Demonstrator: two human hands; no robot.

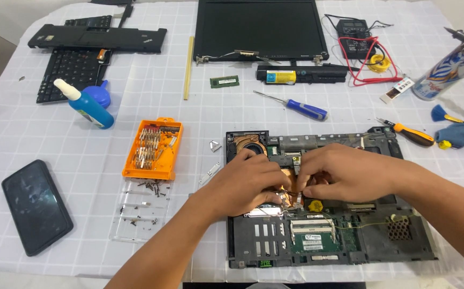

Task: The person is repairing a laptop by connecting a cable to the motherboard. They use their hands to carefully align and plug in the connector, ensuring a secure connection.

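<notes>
An opened black laptop base [371, 241] lies in front of me with its green circuit boards and a copper heatsink with fan [250, 143] exposed. My left hand [245, 184] rests on the middle of the base, fingers curled over the copper part and thin wires. My right hand [347, 174] meets it from the right, fingertips pinching at a small part near the heatsink. What the fingers hold is hidden. A yellow coin cell [315, 205] sits just below my right hand.
An orange bit case [153, 149] and a clear lid with screws [138, 211] lie left of the base. A phone [36, 205], blue bottle [90, 105], keyboard [71, 67], palm-rest bezel [95, 38], screen panel [259, 29], battery [301, 74], two screwdrivers [299, 107], multimeter [355, 37] surround them.
</notes>
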